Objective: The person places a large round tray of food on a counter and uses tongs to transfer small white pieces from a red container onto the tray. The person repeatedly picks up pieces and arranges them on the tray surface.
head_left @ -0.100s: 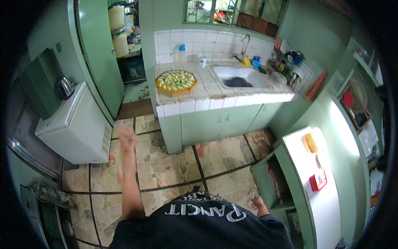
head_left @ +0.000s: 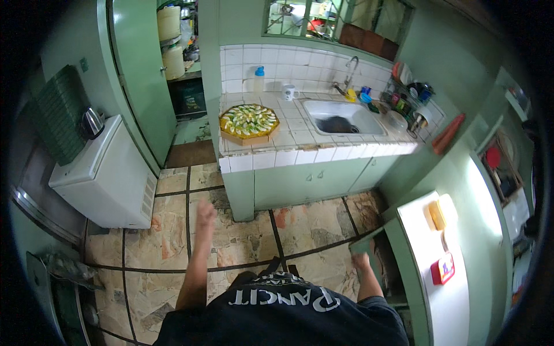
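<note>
Both my arms reach forward over the tiled floor, away from every surface. My left hand [head_left: 206, 214] hangs above the floor in front of the counter's left corner; its fingers are smeared by motion. Near the green cabinet's open shelf is my right hand [head_left: 360, 260], also blurred, its fingers hard to make out. No object shows in either hand. On the tiled counter [head_left: 288, 124] ahead lies an eight-sided tray of food [head_left: 249, 122] topped with egg slices and green pieces. Behind it stand a bottle with a blue cap [head_left: 259, 79] and a white mug [head_left: 288, 92].
A white sink [head_left: 369, 124] with a dark item inside is set into the counter, and a dish rack [head_left: 404, 98] stands at its right. A white chest freezer [head_left: 95, 179] with a kettle [head_left: 92, 123] is at left. At right, a white-topped cabinet [head_left: 424, 242] holds a red container [head_left: 443, 269].
My left hand has swung to the right and a little nearer. My right hand has moved up and forward, showing more forearm. The view has shifted slightly.
</note>
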`<state>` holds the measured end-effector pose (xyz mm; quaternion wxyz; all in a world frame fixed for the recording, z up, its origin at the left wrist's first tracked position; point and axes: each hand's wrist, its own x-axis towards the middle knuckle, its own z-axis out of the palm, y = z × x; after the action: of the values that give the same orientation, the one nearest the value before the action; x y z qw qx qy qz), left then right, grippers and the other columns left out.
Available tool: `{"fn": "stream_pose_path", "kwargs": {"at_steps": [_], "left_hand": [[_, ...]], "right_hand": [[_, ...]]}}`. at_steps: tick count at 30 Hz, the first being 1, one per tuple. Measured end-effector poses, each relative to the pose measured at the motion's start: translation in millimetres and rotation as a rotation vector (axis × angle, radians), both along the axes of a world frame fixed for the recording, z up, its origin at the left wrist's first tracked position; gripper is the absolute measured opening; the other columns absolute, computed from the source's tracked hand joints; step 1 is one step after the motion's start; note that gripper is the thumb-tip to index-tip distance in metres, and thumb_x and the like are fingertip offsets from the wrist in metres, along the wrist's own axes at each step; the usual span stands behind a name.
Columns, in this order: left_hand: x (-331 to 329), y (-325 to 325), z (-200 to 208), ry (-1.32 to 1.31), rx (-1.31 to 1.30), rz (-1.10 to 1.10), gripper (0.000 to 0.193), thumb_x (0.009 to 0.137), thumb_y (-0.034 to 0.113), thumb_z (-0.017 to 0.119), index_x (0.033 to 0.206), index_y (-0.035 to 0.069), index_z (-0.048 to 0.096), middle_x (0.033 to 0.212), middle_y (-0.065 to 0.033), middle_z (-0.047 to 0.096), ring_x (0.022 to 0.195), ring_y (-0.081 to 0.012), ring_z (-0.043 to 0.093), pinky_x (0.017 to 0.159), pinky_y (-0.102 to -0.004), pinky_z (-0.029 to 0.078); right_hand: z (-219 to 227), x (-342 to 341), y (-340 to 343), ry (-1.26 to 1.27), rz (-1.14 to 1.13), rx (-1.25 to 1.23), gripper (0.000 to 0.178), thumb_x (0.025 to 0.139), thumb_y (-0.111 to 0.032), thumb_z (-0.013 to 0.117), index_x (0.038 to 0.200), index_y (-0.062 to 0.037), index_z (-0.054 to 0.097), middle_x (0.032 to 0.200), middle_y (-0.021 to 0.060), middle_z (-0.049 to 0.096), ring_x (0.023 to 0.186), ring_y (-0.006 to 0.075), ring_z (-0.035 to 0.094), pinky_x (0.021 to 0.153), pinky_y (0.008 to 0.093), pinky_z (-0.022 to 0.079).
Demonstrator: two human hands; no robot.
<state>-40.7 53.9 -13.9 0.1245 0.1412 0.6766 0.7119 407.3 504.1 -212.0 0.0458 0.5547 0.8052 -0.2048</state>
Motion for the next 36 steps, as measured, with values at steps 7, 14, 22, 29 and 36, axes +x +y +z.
{"fn": "stream_pose_path", "kwargs": {"at_steps": [7, 14, 22, 29, 36], "left_hand": [[-98.7, 133.6, -42.7, -0.295, 0.058, -0.147, 0.059, 0.097, 0.036, 0.055, 0.146, 0.010, 0.035, 0.142, -0.0109, 0.048, 0.126, -0.0249, 0.047, 0.099, -0.0409, 0.040], [-346.3, 272.6, -68.6, -0.647, 0.540, 0.066, 0.060, 0.098, 0.030, 0.053, 0.148, 0.007, 0.031, 0.147, -0.0094, 0.040, 0.128, -0.0258, 0.041, 0.110, -0.0470, 0.029], [-458.7, 342.0, -82.7, -0.809, 0.372, 0.088, 0.038, 0.099, 0.029, 0.053, 0.127, 0.007, 0.044, 0.126, -0.0084, 0.047, 0.122, -0.0253, 0.045, 0.112, -0.0477, 0.026], [-496.3, 357.4, -59.8, -0.773, 0.254, 0.017, 0.025, 0.095, 0.024, 0.059, 0.110, 0.006, 0.051, 0.098, -0.0067, 0.055, 0.093, -0.0198, 0.056, 0.096, -0.0446, 0.044], [-506.7, 360.4, -55.8, -0.663, 0.269, 0.010, 0.024, 0.088, 0.017, 0.064, 0.105, 0.009, 0.050, 0.095, -0.0065, 0.057, 0.080, -0.0205, 0.062, 0.074, -0.0407, 0.056]], "right_hand": [[154.7, -389.3, 111.8, 0.889, 0.316, -0.273, 0.029, 0.100, -0.023, 0.049, 0.101, 0.0018, 0.064, 0.070, 0.0064, 0.062, 0.056, 0.0142, 0.058, 0.057, 0.0288, 0.046], [184.6, -712.7, 174.0, 0.977, 0.442, -0.037, 0.037, 0.091, -0.004, 0.045, 0.125, -0.0048, 0.060, 0.110, 0.0188, 0.067, 0.104, 0.0258, 0.064, 0.090, 0.0336, 0.050], [161.7, -952.4, 278.4, 0.659, 0.363, -0.055, 0.043, 0.097, -0.031, 0.045, 0.123, -0.0004, 0.060, 0.123, 0.0257, 0.059, 0.117, 0.0415, 0.054, 0.101, 0.0434, 0.042], [143.0, -1027.0, 310.4, 0.550, 0.476, -0.131, 0.055, 0.096, -0.047, 0.047, 0.114, 0.0019, 0.064, 0.123, 0.0258, 0.060, 0.115, 0.0420, 0.056, 0.099, 0.0454, 0.044], [142.8, -1011.7, 320.3, 0.503, 0.170, -0.703, 0.067, 0.091, -0.060, 0.051, 0.100, 0.0030, 0.071, 0.094, 0.0185, 0.070, 0.090, 0.0286, 0.066, 0.085, 0.0406, 0.049]]}}
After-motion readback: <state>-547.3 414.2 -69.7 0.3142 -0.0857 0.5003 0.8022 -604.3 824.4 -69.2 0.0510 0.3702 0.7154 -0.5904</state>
